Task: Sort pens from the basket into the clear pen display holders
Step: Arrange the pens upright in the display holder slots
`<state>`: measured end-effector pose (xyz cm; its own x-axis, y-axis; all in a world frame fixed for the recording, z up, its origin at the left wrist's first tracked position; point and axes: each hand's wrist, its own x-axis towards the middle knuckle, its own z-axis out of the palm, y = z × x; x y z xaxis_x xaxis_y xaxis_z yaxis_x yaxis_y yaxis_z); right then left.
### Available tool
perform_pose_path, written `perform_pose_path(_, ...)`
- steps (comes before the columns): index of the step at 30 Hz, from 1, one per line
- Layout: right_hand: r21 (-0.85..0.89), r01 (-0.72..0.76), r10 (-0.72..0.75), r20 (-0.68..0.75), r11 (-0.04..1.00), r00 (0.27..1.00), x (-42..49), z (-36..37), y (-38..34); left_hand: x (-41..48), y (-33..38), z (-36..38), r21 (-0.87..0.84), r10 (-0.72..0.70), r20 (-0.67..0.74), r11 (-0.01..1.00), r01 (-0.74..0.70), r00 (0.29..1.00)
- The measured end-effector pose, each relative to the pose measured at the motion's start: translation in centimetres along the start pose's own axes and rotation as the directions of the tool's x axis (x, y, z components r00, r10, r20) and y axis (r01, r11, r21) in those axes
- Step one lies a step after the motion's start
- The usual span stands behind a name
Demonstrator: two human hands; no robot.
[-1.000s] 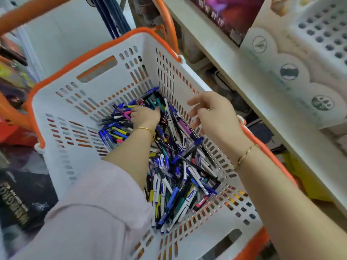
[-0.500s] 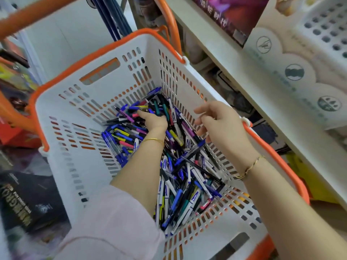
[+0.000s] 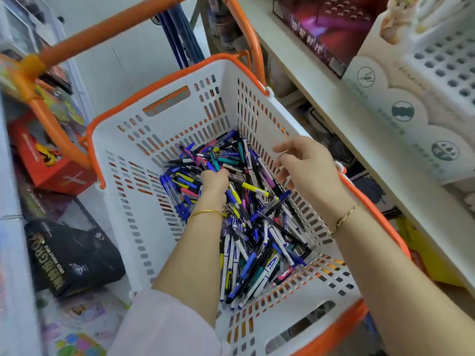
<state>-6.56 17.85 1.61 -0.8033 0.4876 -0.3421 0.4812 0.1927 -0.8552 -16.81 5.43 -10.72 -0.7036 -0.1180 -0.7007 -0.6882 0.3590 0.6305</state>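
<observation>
- Bright, even light; the shadows are soft and weak.
- The edges bend from the wide lens.
- The corners look soft and a little blurred.

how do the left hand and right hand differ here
The left hand is down in the pens, fingers buried; the right hand hovers above them, fingers loose, holding nothing. The left arm has a pale sleeve; the right is bare. Both wear a gold bracelet.

Pale pink loose sleeve [image 3: 164, 327] on L arm; thin plain gold bangle [image 3: 205, 212] behind L hand [image 3: 214, 179]; fine gold chain bracelet [image 3: 343, 219] behind R hand [image 3: 308, 168].
</observation>
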Motion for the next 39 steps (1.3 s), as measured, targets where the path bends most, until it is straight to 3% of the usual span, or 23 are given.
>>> perform_pose_path(7, 0.006, -0.002, 0.002, 0.022, 1.000, 1.000, -0.6, 0.2, 0.0, -1.4, -0.4, -1.1, -0.103, -0.094, 0.000, 0.990, 0.094, 0.996)
perform_pose_path(9, -0.003, 0.005, -0.004, 0.024, 1.000, 1.000, -0.7, 0.3, 0.0, -2.2, -0.5, -1.6, -0.164, -0.166, 0.060, 0.971, 0.174, 0.984)
perform_pose_path(15, 0.024, 0.008, -0.008, 0.013, 1.000, 1.000, -0.8, -0.3, -0.5, -4.1, -0.3, -2.7, -0.445, -0.257, 0.354, 0.799, 0.403, 0.899)
perform_pose_path(19, 0.010, 0.031, -0.031, 0.010, 0.999, 0.999, -1.1, -0.5, -1.1, -6.0, 0.4, -3.1, -0.558, -0.268, 0.358, 0.707, 0.435, 0.894)
perform_pose_path(21, 0.003, 0.043, -0.043, 0.008, 0.999, 0.999, -1.3, -0.6, -1.5, -6.8, 0.6, -3.1, -0.590, -0.255, 0.287, 0.712, 0.380, 0.923)
perform_pose_path(25, -0.007, 0.070, -0.070, 0.013, 0.998, 0.997, -1.9, -1.1, -2.0, -8.3, 1.2, -2.9, -0.525, -0.139, 0.014, 0.842, 0.126, 0.990)
perform_pose_path(27, -0.008, 0.079, -0.079, 0.022, 0.997, 0.997, -2.5, -1.8, -2.2, -9.4, 2.2, -3.1, -0.541, -0.068, -0.026, 0.840, 0.043, 0.997)
perform_pose_path(33, 0.211, 0.116, -0.123, 0.019, 0.970, 0.992, -5.5, -6.1, -3.5, -15.4, 7.2, -1.8, -0.574, 0.162, 0.004, 0.809, -0.131, 0.987)
perform_pose_path(39, 0.263, 0.288, -0.231, -0.227, 0.921, 0.946, -8.5, -13.3, -5.8, -21.9, 12.7, 4.9, -0.531, 0.409, 0.142, 0.800, -0.279, 0.902)
